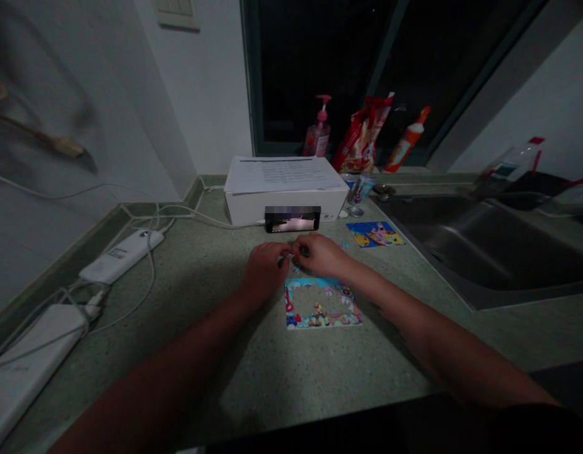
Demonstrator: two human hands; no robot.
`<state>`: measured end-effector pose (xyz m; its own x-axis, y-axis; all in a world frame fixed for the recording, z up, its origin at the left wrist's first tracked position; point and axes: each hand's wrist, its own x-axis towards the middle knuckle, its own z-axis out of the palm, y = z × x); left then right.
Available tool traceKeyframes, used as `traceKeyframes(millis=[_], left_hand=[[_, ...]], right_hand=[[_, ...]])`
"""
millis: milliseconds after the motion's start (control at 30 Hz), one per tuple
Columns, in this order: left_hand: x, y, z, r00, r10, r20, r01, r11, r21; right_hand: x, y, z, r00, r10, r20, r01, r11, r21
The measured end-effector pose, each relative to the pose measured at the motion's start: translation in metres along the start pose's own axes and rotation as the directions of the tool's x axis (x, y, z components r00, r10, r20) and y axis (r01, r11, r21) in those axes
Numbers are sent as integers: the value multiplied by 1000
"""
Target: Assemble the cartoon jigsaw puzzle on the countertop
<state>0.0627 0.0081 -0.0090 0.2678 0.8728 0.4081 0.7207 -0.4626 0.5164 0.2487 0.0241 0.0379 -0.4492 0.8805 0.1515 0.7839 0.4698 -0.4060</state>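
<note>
left hand (266,268), right hand (322,255): close together | puzzle border (325,321): near | 1 phone (292,224): before box (246,203)

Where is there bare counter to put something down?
Best bets: the counter between left forearm and cabled white devices, and the near strip below the puzzle frame, between the forearms. A smaller patch lies between right forearm and sink. It's crowded between puzzle frame and phone, where left hand and right hand meet, and right of the white box.
</note>
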Motion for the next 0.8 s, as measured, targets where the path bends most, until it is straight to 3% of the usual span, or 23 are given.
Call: traceKeyframes(millis=[133,267,567,800], left_hand=[[-1,2,1,1000,23,-11,-23,998,-53],[-2,5,2,999,0,-40,-6,987,-158],[-6,17,1,999,-39,20,43,958,-283],[-9,19,1,991,-118,61,133,867,-481]], right_hand=[[-11,6,-1,999,28,-43,-17,971,240],[-23,11,-1,995,78,-66,-48,926,374],[-49,16,6,993,116,-33,-78,824,561],[-54,23,18,992,111,-59,-48,767,639]])
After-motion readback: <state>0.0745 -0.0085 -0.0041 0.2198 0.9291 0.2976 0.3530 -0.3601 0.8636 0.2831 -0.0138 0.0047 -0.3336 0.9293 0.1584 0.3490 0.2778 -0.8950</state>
